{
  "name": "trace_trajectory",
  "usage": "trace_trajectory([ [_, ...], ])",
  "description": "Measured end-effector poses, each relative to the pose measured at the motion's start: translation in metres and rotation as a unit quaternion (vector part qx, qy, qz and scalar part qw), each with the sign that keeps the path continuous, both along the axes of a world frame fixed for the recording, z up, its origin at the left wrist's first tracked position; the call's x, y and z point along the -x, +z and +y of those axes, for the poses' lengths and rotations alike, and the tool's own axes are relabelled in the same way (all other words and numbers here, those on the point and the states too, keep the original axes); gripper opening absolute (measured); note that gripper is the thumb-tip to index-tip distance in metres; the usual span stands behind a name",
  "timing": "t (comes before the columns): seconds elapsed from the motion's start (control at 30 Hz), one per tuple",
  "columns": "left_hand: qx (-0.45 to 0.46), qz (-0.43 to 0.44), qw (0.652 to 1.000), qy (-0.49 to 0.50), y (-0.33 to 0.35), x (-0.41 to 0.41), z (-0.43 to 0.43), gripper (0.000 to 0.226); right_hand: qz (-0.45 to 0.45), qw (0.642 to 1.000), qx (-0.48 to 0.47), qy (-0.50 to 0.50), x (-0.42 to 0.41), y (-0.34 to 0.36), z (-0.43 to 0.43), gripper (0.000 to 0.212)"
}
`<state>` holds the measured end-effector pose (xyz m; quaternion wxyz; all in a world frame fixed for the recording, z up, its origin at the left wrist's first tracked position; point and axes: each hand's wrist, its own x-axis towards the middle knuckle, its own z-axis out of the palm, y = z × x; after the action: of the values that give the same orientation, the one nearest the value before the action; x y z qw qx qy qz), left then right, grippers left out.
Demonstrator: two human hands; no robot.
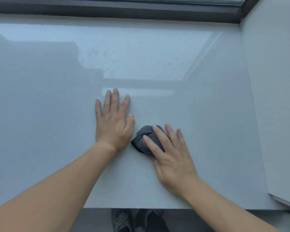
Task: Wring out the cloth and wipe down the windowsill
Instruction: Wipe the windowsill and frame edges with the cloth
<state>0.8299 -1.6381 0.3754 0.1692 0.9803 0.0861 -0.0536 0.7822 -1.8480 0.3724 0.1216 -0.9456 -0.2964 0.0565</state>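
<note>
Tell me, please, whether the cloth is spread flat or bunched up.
Bunched up: the cloth sits as a small creased wad on the windowsill, under the straight fingers of the right hand.

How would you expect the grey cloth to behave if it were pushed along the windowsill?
Probably floppy: the cloth is bunched into soft folds under the right hand. It should slide easily, since the windowsill looks glossy.

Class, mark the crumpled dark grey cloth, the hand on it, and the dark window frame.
Crumpled dark grey cloth (137,139): head view, exposed left fold.
Right hand (172,159): head view, its back.
Dark window frame (124,10): head view, bottom rail.
</note>
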Motion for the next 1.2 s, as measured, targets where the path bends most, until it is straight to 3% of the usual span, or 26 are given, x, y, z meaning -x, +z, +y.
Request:
trace_trajectory([
  [0.17,0.013,-0.005,1.000,-0.003,-0.003,0.001,0.002,0.072,0.000,0.965,-0.014,-0.263,-0.060,-0.003,-0.018,0.058],
  [0.23,0.007,-0.004,1.000,-0.008,-0.004,0.001,0.003,0.072,-0.018,0.971,-0.019,-0.239,-0.025,-0.003,0.000,0.059],
  [0.37,-0.013,0.004,1.000,-0.015,-0.006,0.002,0.003,0.070,0.000,0.999,-0.003,-0.040,0.082,0.002,0.018,0.064],
  [0.43,-0.021,0.005,1.000,-0.017,-0.006,0.002,0.002,0.069,0.007,1.000,0.008,0.008,0.085,0.002,0.000,0.068],
  [0.5,-0.017,-0.003,1.000,-0.018,-0.006,0.003,0.002,0.067,0.004,0.999,0.005,-0.047,0.066,-0.001,-0.019,0.064],
  [0.63,0.026,-0.057,0.997,-0.051,-0.007,0.009,0.002,0.059,-0.001,0.960,-0.012,-0.279,0.039,0.000,-0.034,0.058],
  [0.7,0.037,-0.072,0.994,-0.067,-0.007,0.010,0.001,0.056,-0.012,0.969,-0.019,-0.248,0.063,-0.001,-0.019,0.059],
  [0.8,0.056,-0.087,0.992,-0.071,-0.006,0.012,0.001,0.051,-0.005,0.997,-0.007,-0.080,0.113,-0.003,-0.013,0.066],
  [0.87,0.054,-0.103,0.989,-0.088,-0.008,0.016,0.000,0.045,0.005,0.999,0.005,-0.036,0.122,-0.003,-0.035,0.068],
  [0.97,0.051,-0.112,0.987,-0.108,-0.009,0.022,-0.006,0.040,-0.001,0.989,0.018,-0.147,0.101,-0.006,-0.080,0.065],
  [1.03,0.060,-0.114,0.985,-0.110,-0.006,0.021,-0.015,0.039,-0.004,0.956,0.007,-0.294,0.078,-0.003,-0.102,0.061],
  [1.1,0.065,-0.114,0.983,-0.126,-0.002,0.016,-0.031,0.042,-0.002,0.927,0.004,-0.376,0.070,-0.001,-0.097,0.060],
  [1.2,0.068,-0.093,0.985,-0.127,0.002,0.005,-0.056,0.046,0.008,0.962,0.000,-0.273,0.099,-0.001,-0.069,0.060],
])
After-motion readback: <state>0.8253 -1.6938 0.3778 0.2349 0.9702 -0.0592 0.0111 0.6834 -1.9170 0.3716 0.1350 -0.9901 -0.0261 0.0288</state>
